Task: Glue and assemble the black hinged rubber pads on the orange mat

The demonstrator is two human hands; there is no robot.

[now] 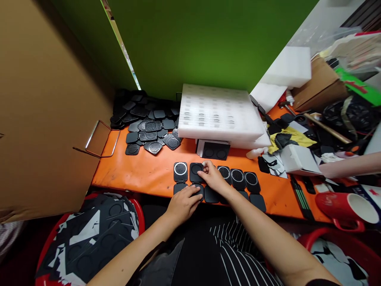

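Along the front edge of the orange table [143,174] lies a row of hinged black pieces, several with ridged upper halves bearing light rings. The leftmost piece [180,171] shows a white ring. Beside it, the second piece [195,172] has a smooth dark face with a round outline. My right hand [210,174] pinches at that piece's right edge, thumb on its face; what its fingertips hold is too small to name. My left hand [185,201] rests palm down, fingers spread over the lower halves of the two leftmost pieces.
Loose black pieces [149,126] are heaped at the back left. White foam blocks [218,113] stand behind the row, above dark sheets [216,150]. A red mug [342,204], a white box [299,159] and tools sit right. Red tubs [139,212] of scraps flank my lap.
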